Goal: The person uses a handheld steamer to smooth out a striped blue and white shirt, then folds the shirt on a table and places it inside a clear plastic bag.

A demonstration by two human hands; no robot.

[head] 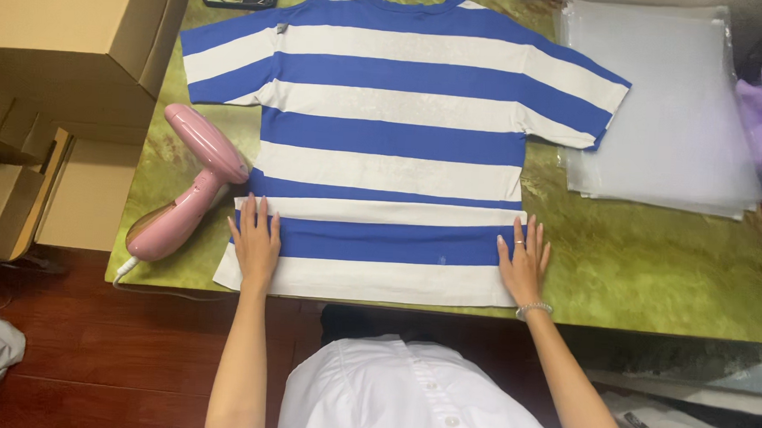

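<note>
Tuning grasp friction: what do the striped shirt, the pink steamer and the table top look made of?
Striped shirt: soft knit fabric, likely cotton, matte; it lies limp and flat under both hands. Pink steamer: moulded plastic, glossy, with highlights along its body. Table top: green marbled surface with a slight sheen, probably laminate or vinyl; cannot tell for sure.

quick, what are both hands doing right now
Left hand: open, flat on the striped t-shirt, holding nothing.
Right hand: open, flat on the shirt's hem, holding nothing.

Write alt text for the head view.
Left hand and right hand press flat on the hem of a blue-and-white striped T-shirt spread on a green table; a pink handheld steamer lies left.
</note>
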